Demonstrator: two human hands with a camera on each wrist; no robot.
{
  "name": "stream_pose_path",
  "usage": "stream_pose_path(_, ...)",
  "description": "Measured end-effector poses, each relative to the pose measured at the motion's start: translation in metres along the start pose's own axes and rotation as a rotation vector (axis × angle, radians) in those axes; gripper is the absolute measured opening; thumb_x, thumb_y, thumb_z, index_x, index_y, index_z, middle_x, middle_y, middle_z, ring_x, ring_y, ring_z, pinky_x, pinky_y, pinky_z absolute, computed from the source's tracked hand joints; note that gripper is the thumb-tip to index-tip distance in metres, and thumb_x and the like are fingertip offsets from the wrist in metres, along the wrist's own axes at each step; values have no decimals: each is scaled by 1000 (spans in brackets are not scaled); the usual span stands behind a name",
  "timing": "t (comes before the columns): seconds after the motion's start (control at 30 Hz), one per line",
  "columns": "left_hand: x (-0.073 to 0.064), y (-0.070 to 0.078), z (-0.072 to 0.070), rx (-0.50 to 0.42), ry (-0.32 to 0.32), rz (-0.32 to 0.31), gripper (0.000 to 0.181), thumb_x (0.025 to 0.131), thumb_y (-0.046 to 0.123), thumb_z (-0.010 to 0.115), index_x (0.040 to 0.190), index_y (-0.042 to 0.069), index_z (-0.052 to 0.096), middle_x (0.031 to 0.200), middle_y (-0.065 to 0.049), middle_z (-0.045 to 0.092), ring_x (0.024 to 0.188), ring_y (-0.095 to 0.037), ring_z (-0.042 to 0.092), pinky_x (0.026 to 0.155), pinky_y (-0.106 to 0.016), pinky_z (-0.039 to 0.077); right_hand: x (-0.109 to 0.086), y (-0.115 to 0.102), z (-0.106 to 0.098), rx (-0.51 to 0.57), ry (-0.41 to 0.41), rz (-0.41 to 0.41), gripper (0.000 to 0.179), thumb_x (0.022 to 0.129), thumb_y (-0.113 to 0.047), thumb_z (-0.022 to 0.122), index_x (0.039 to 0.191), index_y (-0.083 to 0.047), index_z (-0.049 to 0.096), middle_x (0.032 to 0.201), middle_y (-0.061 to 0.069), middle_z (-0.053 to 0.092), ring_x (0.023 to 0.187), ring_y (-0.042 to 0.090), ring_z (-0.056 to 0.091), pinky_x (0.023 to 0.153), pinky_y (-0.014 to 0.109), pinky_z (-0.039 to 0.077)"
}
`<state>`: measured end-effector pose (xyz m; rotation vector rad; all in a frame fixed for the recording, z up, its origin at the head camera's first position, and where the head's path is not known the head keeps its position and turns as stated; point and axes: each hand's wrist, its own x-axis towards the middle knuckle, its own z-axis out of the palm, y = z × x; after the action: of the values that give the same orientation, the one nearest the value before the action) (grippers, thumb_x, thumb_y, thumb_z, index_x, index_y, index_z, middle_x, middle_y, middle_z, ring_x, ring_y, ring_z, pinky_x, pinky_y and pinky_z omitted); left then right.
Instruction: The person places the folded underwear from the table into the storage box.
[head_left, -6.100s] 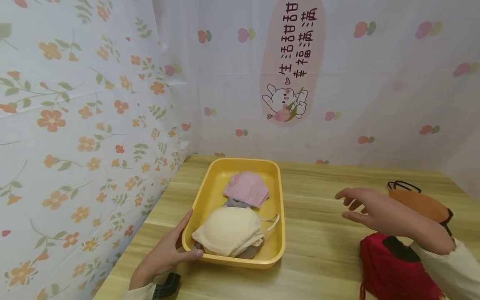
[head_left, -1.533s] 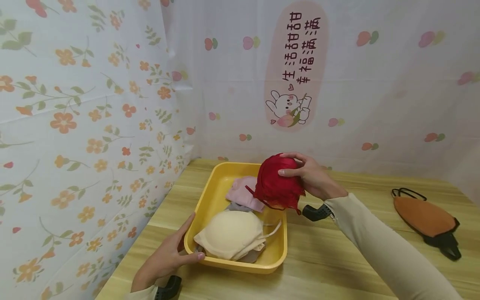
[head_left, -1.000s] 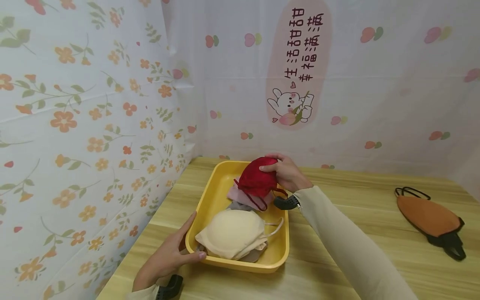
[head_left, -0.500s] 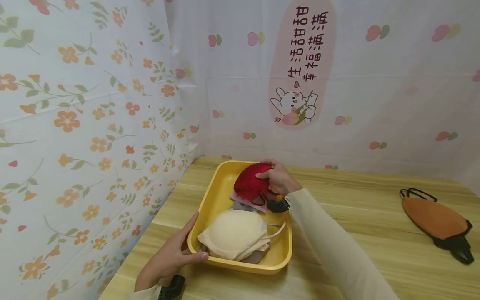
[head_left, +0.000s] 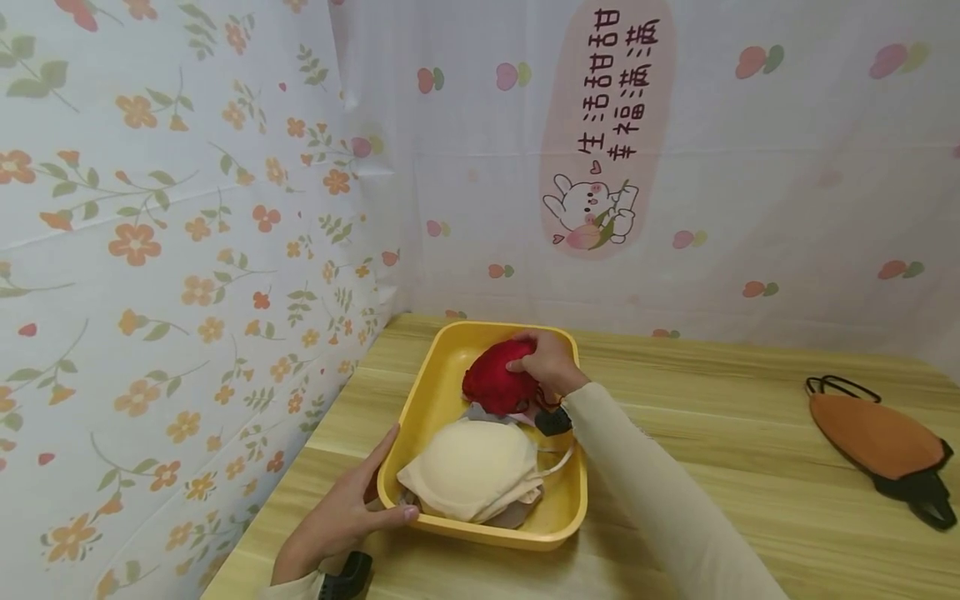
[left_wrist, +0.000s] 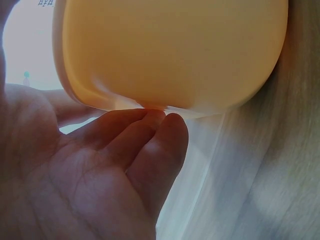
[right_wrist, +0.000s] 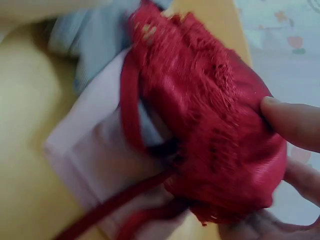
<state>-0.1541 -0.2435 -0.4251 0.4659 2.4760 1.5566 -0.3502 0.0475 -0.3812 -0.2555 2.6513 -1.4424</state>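
Observation:
My right hand (head_left: 552,364) pinches a folded red bra (head_left: 495,382) in the far half of a yellow tray (head_left: 429,408). The right wrist view shows lace and thin straps on the bra, with the thumb on one cup and fingers behind. Under it lies a folded pink garment (right_wrist: 90,150), mostly hidden in the head view, beside grey cloth (right_wrist: 100,57). A cream bra (head_left: 471,467) with a thin strap lies in the tray's near half, on grey-brown cloth. My left hand (head_left: 337,521) holds the tray's near left corner, thumb over the rim and fingers along the outer wall.
An orange-brown and black cloth piece (head_left: 877,437) with black loops lies at the right of the wood-look table (head_left: 697,392). Flowered sheeting (head_left: 187,250) hangs at the left, and a printed sheet (head_left: 480,167) stands behind the table.
The right hand has taken the red bra from the table's right side, carried it left over the tray and lowered it onto the pink garment. The left hand has kept its hold on the tray.

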Motion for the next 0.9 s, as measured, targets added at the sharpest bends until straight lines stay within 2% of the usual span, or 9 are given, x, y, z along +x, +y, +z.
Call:
stream_pose_path(0.13, 0, 2, -1, 12, 2, -4, 104, 89, 22, 76, 163, 13, 3, 165, -25, 21, 141, -39, 44, 102, -23, 47, -3, 2, -5, -125, 15, -59, 50, 84, -14, 77, 130, 0, 63, 128, 22, 65, 116, 37, 59, 100, 47, 54)
stream_pose_path(0.3, 0, 2, -1, 20, 8, -12, 104, 89, 21, 76, 164, 13, 4, 165, -25, 22, 141, -39, 44, 100, -19, 46, -7, 2, -9, -189, 2, -74, 52, 84, -17, 77, 130, 1, 62, 127, 22, 65, 115, 37, 59, 100, 47, 54)
stream_pose_path(0.43, 1, -1, 1, 6, 14, -19, 105, 89, 21, 76, 164, 14, 4, 166, -23, 20, 141, -38, 44, 98, -15, 45, -8, 3, -10, -209, -9, -85, 53, 84, -16, 77, 131, 1, 62, 127, 23, 65, 115, 37, 59, 100, 48, 54)
stream_pose_path(0.7, -1, -2, 1, 15, -4, -1, 104, 90, 21, 76, 163, 13, 3, 165, -27, 19, 141, -41, 44, 96, -12, 44, -15, 0, -17, -241, -40, -91, 56, 86, -20, 75, 136, 0, 58, 131, 21, 63, 119, 37, 57, 105, 49, 50)
stream_pose_path(0.9, -1, -2, 0, 17, -4, 10, 104, 90, 21, 76, 163, 13, 2, 164, -28, 22, 139, -41, 46, 95, -12, 46, -21, -4, -35, -234, -58, -94, 63, 91, -24, 72, 145, -2, 49, 147, 24, 52, 133, 42, 50, 110, 53, 45)
